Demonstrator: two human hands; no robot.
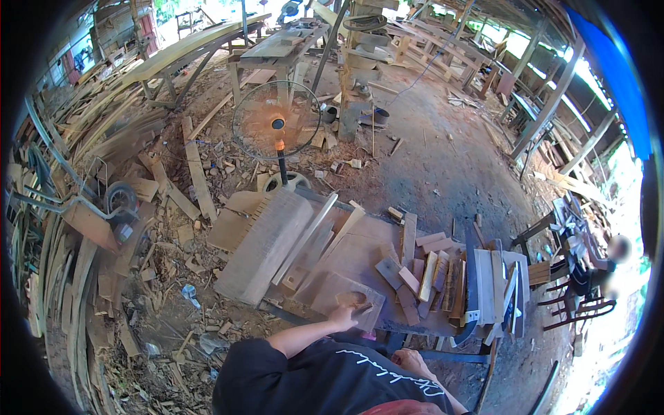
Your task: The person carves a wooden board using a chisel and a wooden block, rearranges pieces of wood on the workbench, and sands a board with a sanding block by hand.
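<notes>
My left hand [342,319] reaches over the near edge of the workbench. Its fingers are closed at a small dark piece [361,310], too small here to name. Under it lies a flat wooden board [330,299] with a darker rounded patch or cutout by my fingertips. My right hand [409,360] rests low against my body, near the bench's front edge, with its fingers curled; what they hold, if anything, is hidden. Just right of the board, several short wood blocks [407,304] lie in a loose pile.
On the bench's left part stands a broad grey sloped cover [275,225], with long wooden strips [304,238] beside it. A caged fan [277,121] rises behind. Wood scraps [187,263] litter the ground at left. A metal-framed cart [90,218] and a dark chair [577,304] stand aside.
</notes>
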